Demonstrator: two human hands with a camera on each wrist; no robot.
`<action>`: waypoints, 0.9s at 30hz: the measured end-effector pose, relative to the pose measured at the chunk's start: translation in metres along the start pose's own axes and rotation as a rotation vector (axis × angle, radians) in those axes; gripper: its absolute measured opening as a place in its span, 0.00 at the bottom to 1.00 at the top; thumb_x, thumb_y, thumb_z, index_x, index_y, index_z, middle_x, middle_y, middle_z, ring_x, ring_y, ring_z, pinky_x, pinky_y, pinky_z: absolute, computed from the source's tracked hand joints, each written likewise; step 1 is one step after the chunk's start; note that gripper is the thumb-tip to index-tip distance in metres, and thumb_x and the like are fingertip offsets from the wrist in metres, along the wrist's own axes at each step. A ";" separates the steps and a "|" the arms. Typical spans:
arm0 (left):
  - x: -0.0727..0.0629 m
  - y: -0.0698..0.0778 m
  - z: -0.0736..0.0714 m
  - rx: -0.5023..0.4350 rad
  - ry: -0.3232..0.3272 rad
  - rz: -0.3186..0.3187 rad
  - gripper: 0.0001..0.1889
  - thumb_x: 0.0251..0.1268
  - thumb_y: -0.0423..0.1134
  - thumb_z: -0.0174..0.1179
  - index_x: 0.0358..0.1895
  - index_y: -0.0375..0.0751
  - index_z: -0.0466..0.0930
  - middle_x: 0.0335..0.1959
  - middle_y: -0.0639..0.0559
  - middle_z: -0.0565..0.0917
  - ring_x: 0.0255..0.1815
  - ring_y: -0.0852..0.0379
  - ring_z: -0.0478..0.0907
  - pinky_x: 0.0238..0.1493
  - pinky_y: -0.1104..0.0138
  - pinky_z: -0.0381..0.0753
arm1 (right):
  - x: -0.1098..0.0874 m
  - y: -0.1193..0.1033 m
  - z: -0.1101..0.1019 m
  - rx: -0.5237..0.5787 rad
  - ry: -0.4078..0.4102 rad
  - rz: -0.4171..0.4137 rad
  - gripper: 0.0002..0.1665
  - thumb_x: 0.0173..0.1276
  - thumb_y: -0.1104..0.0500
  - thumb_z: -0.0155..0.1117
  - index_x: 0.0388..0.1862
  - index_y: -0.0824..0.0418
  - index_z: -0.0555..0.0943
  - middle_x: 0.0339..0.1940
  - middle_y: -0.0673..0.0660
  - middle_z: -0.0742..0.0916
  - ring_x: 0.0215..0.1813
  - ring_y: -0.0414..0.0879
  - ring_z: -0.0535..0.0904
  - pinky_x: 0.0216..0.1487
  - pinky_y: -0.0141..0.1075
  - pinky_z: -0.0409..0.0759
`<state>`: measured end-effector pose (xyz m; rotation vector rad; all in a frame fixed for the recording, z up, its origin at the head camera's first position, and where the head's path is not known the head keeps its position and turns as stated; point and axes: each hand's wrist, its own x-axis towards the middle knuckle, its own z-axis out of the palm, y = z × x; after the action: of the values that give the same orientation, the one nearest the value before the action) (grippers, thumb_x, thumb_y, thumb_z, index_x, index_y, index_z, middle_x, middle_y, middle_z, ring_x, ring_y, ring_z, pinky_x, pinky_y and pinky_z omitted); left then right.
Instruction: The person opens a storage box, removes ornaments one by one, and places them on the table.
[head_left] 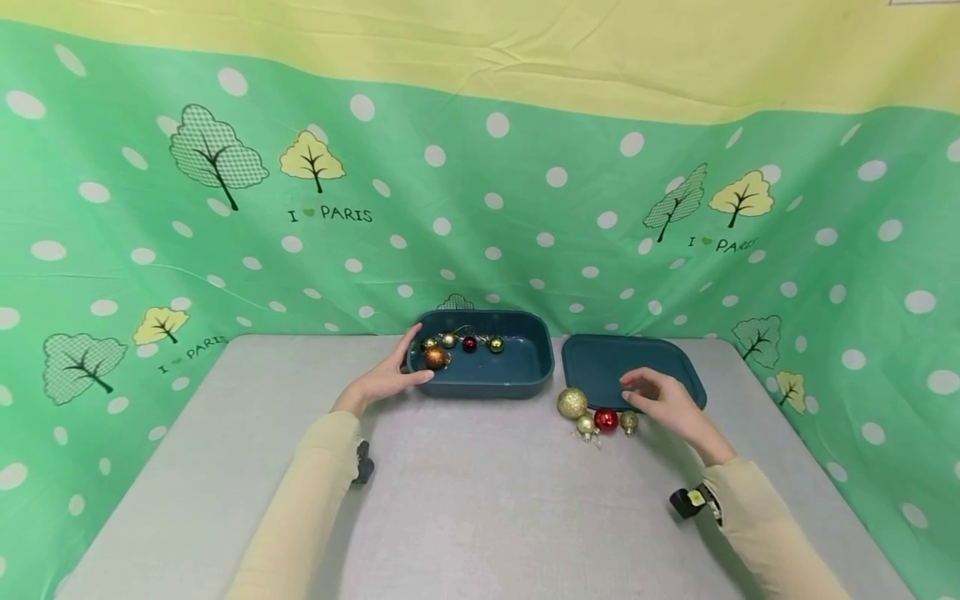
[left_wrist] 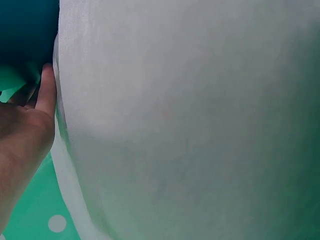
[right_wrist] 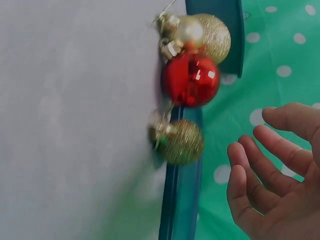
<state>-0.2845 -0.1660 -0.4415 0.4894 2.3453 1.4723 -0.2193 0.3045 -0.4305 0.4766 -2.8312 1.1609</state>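
Note:
My left hand (head_left: 382,382) rests against the left end of a dark blue plastic box (head_left: 487,388), thumb straight along the front wall and fingers along the side. Inside the box lie an orange bauble (head_left: 435,357), a small red bauble (head_left: 469,343) and several small gold ones. To the right, my right hand (head_left: 663,403) hovers above the blue lid (head_left: 600,358), its fingers loosely bent with nothing between them. Just left of that hand are a large gold glitter bauble (head_left: 572,403), a shiny red bauble (right_wrist: 191,80), a pale gold bauble (head_left: 586,426) and a small gold glitter bauble (right_wrist: 181,143).
Box and lid lie side by side at the far edge of the grey table (head_left: 465,500). Behind them hangs a green curtain (head_left: 480,208) with white dots and printed trees. The loose baubles sit along the lid's front edge.

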 end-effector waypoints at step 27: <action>0.003 -0.004 -0.001 0.018 0.000 -0.009 0.49 0.67 0.40 0.61 0.78 0.47 0.30 0.77 0.36 0.30 0.74 0.30 0.33 0.66 0.35 0.42 | 0.066 -0.070 0.066 0.201 0.033 -0.128 0.10 0.71 0.66 0.58 0.49 0.66 0.80 0.50 0.64 0.80 0.44 0.55 0.81 0.41 0.43 0.79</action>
<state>-0.2878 -0.1673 -0.4449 0.4831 2.3602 1.4486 -0.2558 0.1945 -0.4196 0.6325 -2.6243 1.4190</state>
